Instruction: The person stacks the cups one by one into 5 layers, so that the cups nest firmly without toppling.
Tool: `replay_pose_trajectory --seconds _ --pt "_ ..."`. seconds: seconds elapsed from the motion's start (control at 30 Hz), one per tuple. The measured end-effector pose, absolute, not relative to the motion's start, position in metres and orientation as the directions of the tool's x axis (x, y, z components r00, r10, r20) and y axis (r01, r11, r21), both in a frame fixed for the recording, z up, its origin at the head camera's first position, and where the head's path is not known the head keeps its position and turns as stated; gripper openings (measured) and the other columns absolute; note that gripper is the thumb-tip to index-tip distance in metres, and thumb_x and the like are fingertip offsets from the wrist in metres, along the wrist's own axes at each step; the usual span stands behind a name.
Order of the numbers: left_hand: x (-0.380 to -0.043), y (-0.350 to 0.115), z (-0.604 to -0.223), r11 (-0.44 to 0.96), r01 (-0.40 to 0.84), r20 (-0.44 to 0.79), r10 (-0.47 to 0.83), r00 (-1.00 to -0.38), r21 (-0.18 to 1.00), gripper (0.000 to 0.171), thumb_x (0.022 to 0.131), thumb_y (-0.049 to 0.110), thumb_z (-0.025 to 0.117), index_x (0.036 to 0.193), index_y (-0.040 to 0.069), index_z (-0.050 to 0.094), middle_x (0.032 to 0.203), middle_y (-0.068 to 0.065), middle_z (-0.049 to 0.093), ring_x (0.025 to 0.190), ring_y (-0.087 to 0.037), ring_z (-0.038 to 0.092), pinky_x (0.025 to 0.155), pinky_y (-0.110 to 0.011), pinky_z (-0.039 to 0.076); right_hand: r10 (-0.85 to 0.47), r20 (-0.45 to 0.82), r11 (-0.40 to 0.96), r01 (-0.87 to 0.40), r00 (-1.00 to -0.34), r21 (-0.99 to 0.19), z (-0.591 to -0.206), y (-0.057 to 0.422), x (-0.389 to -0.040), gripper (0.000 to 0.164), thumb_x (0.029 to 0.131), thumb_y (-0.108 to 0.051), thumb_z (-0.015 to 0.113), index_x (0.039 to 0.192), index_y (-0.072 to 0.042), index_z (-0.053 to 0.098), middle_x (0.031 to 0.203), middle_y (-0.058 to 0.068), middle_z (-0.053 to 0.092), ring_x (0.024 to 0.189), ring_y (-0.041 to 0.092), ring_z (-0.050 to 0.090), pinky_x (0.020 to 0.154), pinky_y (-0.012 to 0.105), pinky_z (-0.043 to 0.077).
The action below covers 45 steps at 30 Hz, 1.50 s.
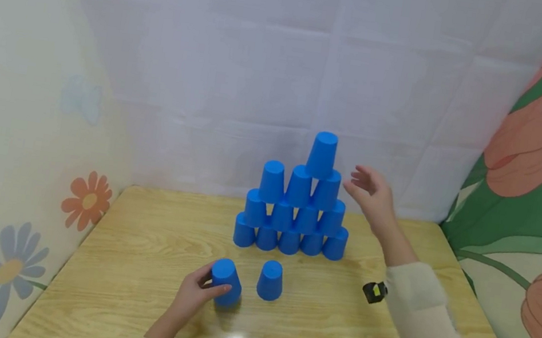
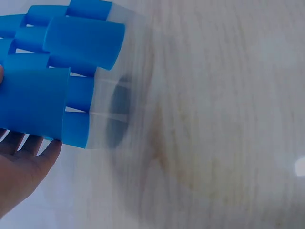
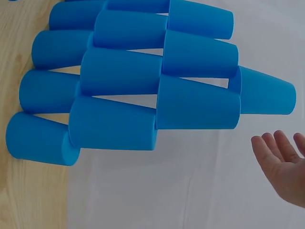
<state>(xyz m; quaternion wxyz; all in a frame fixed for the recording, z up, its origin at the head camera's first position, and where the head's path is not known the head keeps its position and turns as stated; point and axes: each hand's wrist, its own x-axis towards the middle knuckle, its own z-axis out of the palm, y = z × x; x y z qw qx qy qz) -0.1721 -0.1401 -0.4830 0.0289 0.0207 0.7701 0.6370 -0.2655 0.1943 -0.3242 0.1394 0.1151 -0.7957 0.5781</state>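
Note:
My left hand [image 1: 196,291] grips an upside-down blue cup [image 1: 227,283] near the table's front, thumb on one side and fingers on the other. The cup leans slightly, close over the wood; in the left wrist view this held cup [image 2: 33,100] overlaps the stack behind. Just right of it, another blue cup [image 1: 270,280] stands upside down. Farther back rises a pyramid of blue cups [image 1: 294,212], with one top cup [image 1: 322,156] on the right part of the row of three. Beside that top cup, my right hand [image 1: 373,198] is held in the air, fingers loosely bent and apart from the cups.
A small black object with a yellow-green mark [image 1: 375,291] shows beside the right sleeve. The wooden table [image 1: 146,244] ends at a white cloth backdrop [image 1: 221,81]. Flower-painted walls flank it on both sides.

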Motion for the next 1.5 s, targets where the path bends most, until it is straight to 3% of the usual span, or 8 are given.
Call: replay_pose_trajectory --seconds 0.37,0.63,1.13,1.33,1.5 --pt "-0.185 -0.151 -0.471 0.24 0.04 0.028 0.055 -0.998 0.97 0.056 0.073 0.018 0.069 0.122 0.005 0.047 0.12 -0.015 0.048 0.112 -0.031 0.041 0.089 -0.044 0.036 -0.025 0.342 0.253 -0.337 -0.939 -0.907 -0.346 0.187 -0.248 0.052 0.082 -0.03 0.058 0.125 -0.005 0.041 0.118 0.012 0.049 0.107 0.025 0.046 0.088 0.039 0.038" --pt "-0.197 -0.158 -0.454 0.271 0.067 0.051 0.066 -0.997 0.96 0.058 0.074 0.022 0.069 0.124 0.006 0.045 0.12 -0.017 0.047 0.111 -0.033 0.042 0.089 -0.047 0.035 -0.046 0.325 0.164 -0.328 -0.944 -0.93 -0.369 0.179 -0.237 0.049 0.082 -0.02 0.059 0.123 0.0 0.042 0.117 0.02 0.048 0.106 0.03 0.046 0.088 0.041 0.038" --pt "-0.221 -0.165 -0.419 0.289 0.131 0.106 0.097 -0.99 0.948 0.062 0.074 0.03 0.067 0.126 0.007 0.042 0.121 -0.016 0.047 0.112 -0.031 0.041 0.09 -0.048 0.033 -0.054 0.188 0.159 -0.194 -0.981 -0.968 -0.419 0.161 -0.223 0.051 0.08 -0.023 0.063 0.122 -0.003 0.043 0.116 0.019 0.049 0.105 0.028 0.047 0.087 0.041 0.039" --pt "-0.227 -0.162 -0.403 0.289 0.139 0.115 0.097 -0.989 0.947 0.061 0.076 0.027 0.067 0.127 0.008 0.042 0.12 -0.016 0.047 0.111 -0.03 0.042 0.088 -0.048 0.035 -0.064 0.142 0.169 -0.151 -0.988 -0.974 -0.434 0.155 -0.218 0.052 0.078 -0.026 0.064 0.122 -0.005 0.044 0.115 0.015 0.051 0.105 0.027 0.048 0.085 0.04 0.041" --pt "-0.229 -0.156 -0.385 0.31 0.133 0.11 0.09 -0.99 0.941 0.063 0.076 0.029 0.066 0.13 0.008 0.039 0.121 -0.017 0.046 0.112 -0.032 0.04 0.088 -0.051 0.034 -0.077 0.156 0.152 -0.166 -0.985 -0.974 -0.448 0.148 -0.213 0.05 0.077 -0.018 0.066 0.119 0.0 0.046 0.112 0.017 0.052 0.104 0.033 0.047 0.082 0.039 0.043"
